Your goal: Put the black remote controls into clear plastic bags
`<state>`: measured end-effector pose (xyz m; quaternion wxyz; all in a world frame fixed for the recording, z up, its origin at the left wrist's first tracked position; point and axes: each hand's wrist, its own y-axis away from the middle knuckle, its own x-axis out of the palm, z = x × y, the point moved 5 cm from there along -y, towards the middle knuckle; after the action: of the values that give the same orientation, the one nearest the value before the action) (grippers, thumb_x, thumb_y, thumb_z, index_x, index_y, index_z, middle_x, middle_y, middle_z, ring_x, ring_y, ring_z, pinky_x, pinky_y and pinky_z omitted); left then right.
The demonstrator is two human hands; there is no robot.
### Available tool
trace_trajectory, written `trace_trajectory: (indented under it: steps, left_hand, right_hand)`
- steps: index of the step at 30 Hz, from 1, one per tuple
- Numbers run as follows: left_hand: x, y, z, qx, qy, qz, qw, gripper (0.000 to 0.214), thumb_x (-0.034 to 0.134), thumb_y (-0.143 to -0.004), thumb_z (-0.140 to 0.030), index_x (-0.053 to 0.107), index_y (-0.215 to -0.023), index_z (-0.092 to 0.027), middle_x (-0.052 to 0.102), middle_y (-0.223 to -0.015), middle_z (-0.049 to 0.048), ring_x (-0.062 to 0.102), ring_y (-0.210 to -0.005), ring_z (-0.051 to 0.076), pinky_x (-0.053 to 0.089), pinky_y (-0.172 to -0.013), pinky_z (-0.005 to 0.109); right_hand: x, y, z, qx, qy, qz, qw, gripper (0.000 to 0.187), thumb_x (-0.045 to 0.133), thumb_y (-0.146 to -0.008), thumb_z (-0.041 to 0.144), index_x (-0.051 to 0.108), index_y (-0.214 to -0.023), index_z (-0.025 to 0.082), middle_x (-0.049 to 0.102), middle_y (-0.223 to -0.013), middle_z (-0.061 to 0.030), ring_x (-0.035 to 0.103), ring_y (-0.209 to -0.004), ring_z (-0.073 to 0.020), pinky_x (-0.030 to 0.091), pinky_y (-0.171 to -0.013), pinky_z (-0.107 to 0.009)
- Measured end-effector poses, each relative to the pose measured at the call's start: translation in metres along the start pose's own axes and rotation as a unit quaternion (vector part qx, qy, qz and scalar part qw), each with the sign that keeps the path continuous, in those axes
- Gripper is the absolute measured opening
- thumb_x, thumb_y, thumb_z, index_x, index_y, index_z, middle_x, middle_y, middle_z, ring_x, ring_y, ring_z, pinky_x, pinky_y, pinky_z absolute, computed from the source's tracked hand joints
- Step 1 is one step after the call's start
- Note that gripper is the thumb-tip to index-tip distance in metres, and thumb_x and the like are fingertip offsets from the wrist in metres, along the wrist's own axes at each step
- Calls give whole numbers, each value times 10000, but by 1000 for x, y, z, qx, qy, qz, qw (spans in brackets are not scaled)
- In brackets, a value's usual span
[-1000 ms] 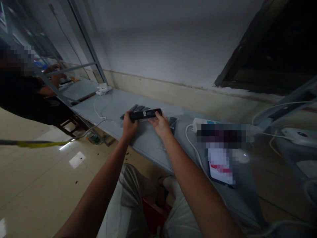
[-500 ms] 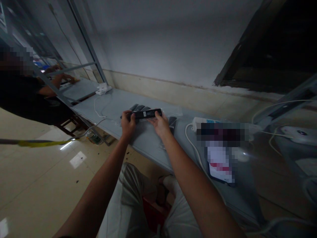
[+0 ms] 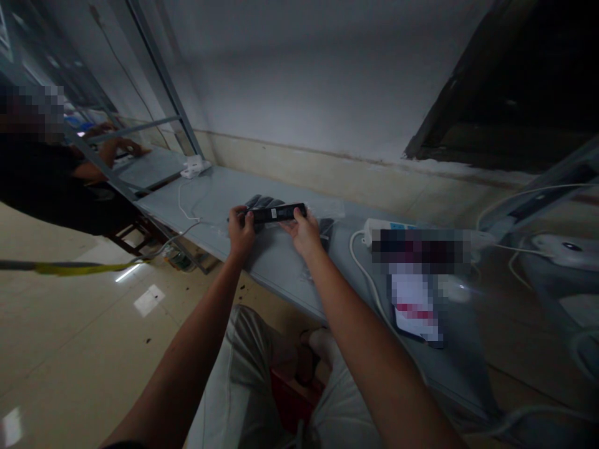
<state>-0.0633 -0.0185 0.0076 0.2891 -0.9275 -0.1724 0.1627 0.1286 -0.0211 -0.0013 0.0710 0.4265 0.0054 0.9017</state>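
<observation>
A long, slim black bar [image 3: 281,213] with a small white label is held level above the table; its exact kind I cannot make out. My left hand [image 3: 242,229] grips its left end, thumb on top. Around the right end, my right hand [image 3: 303,231] is closed, its thumb pressed on the upper face. Just behind the bar lie several dark pieces [image 3: 264,202] in clear plastic. Beside my right wrist is another dark wrapped item [image 3: 326,232], partly covered by my arm.
A white power strip [image 3: 374,232] with cables lies to the right, near a phone-like device [image 3: 414,305] with a blurred screen. The grey table [image 3: 285,284] runs along the wall. At left, another person [image 3: 42,181] sits beyond a metal frame [image 3: 168,93].
Both hands keep hold of the black bar, almost in the same place. The view has shifted very slightly.
</observation>
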Motion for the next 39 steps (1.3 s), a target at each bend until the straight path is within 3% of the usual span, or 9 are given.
trace_trajectory:
  steps: [4, 11, 15, 19, 22, 26, 39]
  left_hand:
    - [0, 1, -9, 14, -30, 9, 999, 299, 527, -938, -467, 600, -1062, -205, 659, -879, 61, 638, -796, 203, 522, -739, 343]
    - [10, 2, -10, 39, -54, 66, 996, 507, 698, -824, -396, 553, -1273, -210, 677, -1100, 103, 652, -956, 247, 517, -840, 388]
    - [7, 0, -6, 2, -49, 30, 998, 381, 606, -898, -444, 587, -1187, -196, 687, -875, 60, 643, -751, 196, 507, -711, 333]
    - [0, -1, -4, -50, 5, -28, 998, 436, 413, -971, -580, 585, -910, -184, 566, -596, -9, 535, -513, 129, 417, -522, 252]
    - [-2, -1, -2, -99, 72, -54, 991, 522, 336, -966, -650, 505, -777, -194, 544, -557, -15, 489, -436, 103, 361, -436, 227]
    - [-1, -1, 2, -135, 139, -65, 979, 531, 375, -929, -700, 475, -767, -204, 510, -519, -37, 441, -379, 88, 307, -373, 212]
    - [-3, 0, 2, -155, 116, -78, 978, 581, 335, -928, -716, 461, -692, -201, 462, -465, -35, 415, -359, 92, 288, -372, 225]
  right_hand:
    - [-5, -3, 1, -9, -10, -11, 1000, 210, 685, -831, 210, 549, -990, 228, 705, -825, 38, 691, -698, -138, 649, -725, -410]
    - [-11, -7, 2, -31, -25, -29, 999, 170, 679, -840, 228, 544, -941, 218, 699, -785, 40, 700, -681, -151, 646, -696, -407]
    - [-13, -7, 2, -31, -29, -36, 998, 185, 683, -841, 238, 541, -958, 222, 711, -793, 38, 710, -696, -148, 646, -721, -399]
    - [-15, -8, 3, -18, -36, -60, 997, 155, 660, -859, 215, 543, -959, 222, 713, -786, 41, 708, -678, -142, 647, -736, -413]
    - [-16, -8, 4, -6, -44, -80, 996, 113, 612, -885, 181, 546, -969, 220, 718, -782, 35, 712, -668, -152, 648, -718, -411]
    - [-15, -7, 5, -4, -47, -88, 995, 83, 578, -903, 166, 544, -959, 217, 713, -764, 35, 708, -643, -153, 647, -680, -397]
    - [-15, -8, 6, -13, -41, -79, 996, 98, 590, -893, 164, 543, -962, 215, 705, -751, 31, 705, -662, -155, 645, -705, -422]
